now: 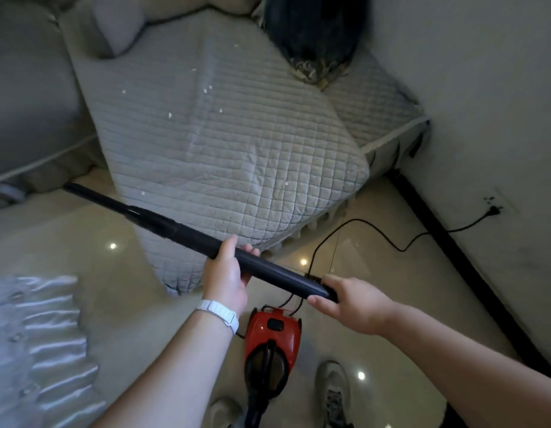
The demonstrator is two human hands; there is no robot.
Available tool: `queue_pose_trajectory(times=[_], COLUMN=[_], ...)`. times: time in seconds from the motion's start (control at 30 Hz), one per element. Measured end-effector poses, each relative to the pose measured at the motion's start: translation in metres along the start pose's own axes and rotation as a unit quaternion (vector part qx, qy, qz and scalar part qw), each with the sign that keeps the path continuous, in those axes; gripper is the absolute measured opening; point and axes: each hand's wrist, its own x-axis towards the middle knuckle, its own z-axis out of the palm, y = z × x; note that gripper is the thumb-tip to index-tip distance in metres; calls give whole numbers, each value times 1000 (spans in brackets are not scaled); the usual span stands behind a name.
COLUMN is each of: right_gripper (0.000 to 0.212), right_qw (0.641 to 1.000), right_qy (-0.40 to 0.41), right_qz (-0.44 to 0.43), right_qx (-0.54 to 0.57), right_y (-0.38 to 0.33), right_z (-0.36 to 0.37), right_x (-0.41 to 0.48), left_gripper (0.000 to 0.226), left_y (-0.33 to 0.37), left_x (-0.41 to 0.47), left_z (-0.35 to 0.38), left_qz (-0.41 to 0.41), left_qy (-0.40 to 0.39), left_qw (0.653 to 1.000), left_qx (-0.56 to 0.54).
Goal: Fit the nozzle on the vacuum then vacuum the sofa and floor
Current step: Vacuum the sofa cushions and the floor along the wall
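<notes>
open floor [82, 236] left of the sofa [237, 149] corner; wall [484, 118] w/ black skirting [453, 251] close on the right. black tube [187, 236] has its long axis lower right to upper left, far tip low by the sofa's base edge. left hand [228, 279] grips it approx mid-length, fingers curled round; right hand [351, 304] wraps the near end. red vacuum [274, 332] on the floor just below both hands.

Single head-worn wide-angle view, steeply downward, close over sofa [225, 143] and floor [82, 242].
</notes>
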Motion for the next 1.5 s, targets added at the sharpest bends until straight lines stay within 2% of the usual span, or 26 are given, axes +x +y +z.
queue_pose_trajectory(times=[0.23, 0.5, 0.63, 0.73, 0.87, 0.97, 1.13, 1.33, 1.5], right_gripper=[27, 31, 28, 27, 38, 36, 42, 34, 28], right_qw=[997, 989, 986, 988, 993, 994, 996, 997, 997], right_qy=[34, 70, 77, 60, 38, 37, 42, 51, 52], right_qz=[-10, -20, -33, -46, -52, -58, -66, -59, -59], right_qx=[67, 131, 143, 131, 97, 81, 40, 11, -7], right_y=[-27, -65, -99, -129, -177, -225, -329, -461, -537], right_z=[-50, -80, -79, -70, -47, -28, 13, 69, 95], right_x=[-78, -134, -144, -147, -144, -138, -118, -98, -94], left_gripper=[14, 22, 22, 23, 23, 22, 25, 23, 24], left_y=[43, 73, 89, 109, 139, 171, 242, 329, 379], left_x=[-86, -158, -183, -193, -197, -199, -184, -162, -158], left_z=[55, 83, 71, 41, -16, -59, -154, -272, -334], left_qz=[43, 82, 93, 96, 91, 107, 131, 121, 115], left_qy=[-45, -54, -30, -2, 29, 41, 27, -8, -5], left_qw=[997, 994, 995, 995, 995, 992, 989, 987, 985], left_qx=[37, 55, 32, 8, -28, -47, -70, -107, -129])
